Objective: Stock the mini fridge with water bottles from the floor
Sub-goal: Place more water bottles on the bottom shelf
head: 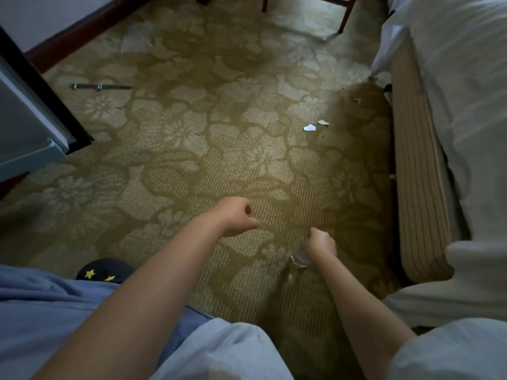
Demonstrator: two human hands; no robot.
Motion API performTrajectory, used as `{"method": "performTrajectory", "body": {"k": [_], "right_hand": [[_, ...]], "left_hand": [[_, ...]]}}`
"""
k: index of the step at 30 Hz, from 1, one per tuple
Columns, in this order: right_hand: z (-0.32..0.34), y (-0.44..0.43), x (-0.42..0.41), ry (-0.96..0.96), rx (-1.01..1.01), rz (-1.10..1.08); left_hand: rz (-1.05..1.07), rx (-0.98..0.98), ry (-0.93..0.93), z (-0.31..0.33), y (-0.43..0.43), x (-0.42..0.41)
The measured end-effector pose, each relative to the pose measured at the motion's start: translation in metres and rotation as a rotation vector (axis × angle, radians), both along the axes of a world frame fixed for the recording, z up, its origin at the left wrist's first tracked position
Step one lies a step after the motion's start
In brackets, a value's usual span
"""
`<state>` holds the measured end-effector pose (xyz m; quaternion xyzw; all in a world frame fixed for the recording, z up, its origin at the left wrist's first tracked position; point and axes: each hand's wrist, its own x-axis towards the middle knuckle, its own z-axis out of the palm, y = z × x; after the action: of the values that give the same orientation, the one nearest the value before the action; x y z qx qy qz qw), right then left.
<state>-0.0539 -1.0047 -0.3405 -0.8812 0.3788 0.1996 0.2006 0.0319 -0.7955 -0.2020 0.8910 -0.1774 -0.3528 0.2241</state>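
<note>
A green floral carpet spreads left of the bed; the bed's white sheets hang over its striped base; two white paper scraps lie near the bed's side; a metal rod lies well apart from the bed, far left; wooden chair legs stand just past the bed's far end; a dark item with yellow stars sits well left of the bed.

The carpet looks matt, ribbed and woven, the water bottle clear glossy plastic, the bed sheet soft white cloth.
</note>
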Motion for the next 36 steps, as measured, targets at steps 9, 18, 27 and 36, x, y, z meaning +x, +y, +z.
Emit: {"method": "performTrajectory", "body": {"k": [9, 18, 27, 36], "right_hand": [[0.102, 0.083, 0.075, -0.226, 0.162, 0.432], [0.207, 0.195, 0.127, -0.419, 0.278, 0.965], [0.255, 0.299, 0.143, -0.697, 0.61, 0.964], [0.273, 0.422, 0.115, -0.579, 1.299, 0.828]], "left_hand": [[0.22, -0.05, -0.041, 0.002, 0.053, 0.019], [0.616, -0.334, 0.055, 0.019, 0.175, 0.022], [0.771, -0.54, -0.238, 0.05, 0.247, -0.01], [1.182, -0.57, -0.547, 0.124, 0.328, -0.039]]}}
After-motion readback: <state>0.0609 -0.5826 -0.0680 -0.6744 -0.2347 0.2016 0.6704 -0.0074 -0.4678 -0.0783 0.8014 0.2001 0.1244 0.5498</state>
